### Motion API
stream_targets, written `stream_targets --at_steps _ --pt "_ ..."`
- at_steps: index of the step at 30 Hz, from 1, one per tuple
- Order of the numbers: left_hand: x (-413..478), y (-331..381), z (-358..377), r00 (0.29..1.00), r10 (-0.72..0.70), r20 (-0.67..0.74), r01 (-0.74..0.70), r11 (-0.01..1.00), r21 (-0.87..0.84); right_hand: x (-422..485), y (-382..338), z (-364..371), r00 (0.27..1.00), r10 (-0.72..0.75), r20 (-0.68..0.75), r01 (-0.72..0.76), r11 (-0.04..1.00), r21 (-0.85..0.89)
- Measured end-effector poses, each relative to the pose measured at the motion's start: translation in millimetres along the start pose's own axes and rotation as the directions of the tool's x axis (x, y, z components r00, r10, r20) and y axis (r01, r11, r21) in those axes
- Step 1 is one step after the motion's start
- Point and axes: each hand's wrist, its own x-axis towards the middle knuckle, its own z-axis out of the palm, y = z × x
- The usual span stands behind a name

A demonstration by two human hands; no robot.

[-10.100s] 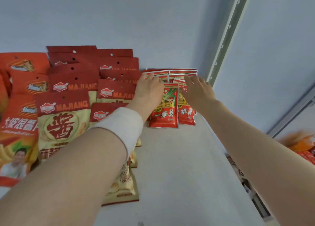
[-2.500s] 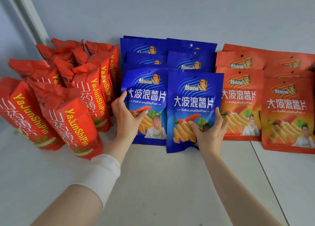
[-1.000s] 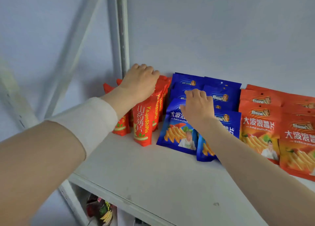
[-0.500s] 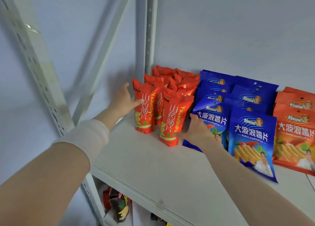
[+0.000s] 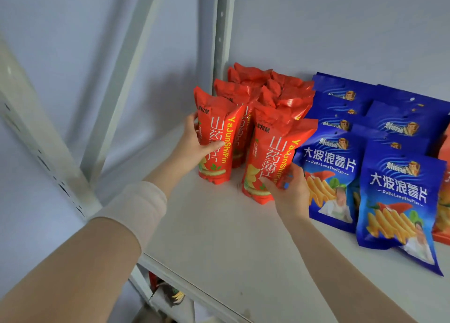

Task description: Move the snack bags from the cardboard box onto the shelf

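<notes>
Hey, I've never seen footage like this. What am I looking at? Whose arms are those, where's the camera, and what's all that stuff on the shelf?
There is no machine here. These are a person's two bare arms, filmed by one wide-angle camera worn on their head and looking forward and down, so there is only this one view. The left hand grips the left red bag, and the right hand grips the right red bag beside it. Both bags stand upright on the white shelf, in front of more red bags. To their right, blue bags lean in rows. Orange bags just show at the picture's edge.
</notes>
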Motion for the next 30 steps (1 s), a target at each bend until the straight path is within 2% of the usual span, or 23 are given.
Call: stream_targets --at_steps 10,23,30 --pt "6.5 -6.5 1.4 0.999 0.008 0.049 -0.010 1.000 0.029 14.2 5.2 -3.0 0.997 -0.007 0.071 0.007 1.000 0.000" --pt "7.2 -2.7 11.3 0.999 0.000 0.044 -0.003 0.998 0.056 22.3 9.3 -1.2 0.992 -0.006 0.123 0.004 1.000 0.015" --pt "4.0 1.7 9.4 0.995 -0.008 0.095 0.002 0.998 0.064 24.0 8.9 -4.9 0.990 -0.026 0.139 0.036 0.997 -0.068"
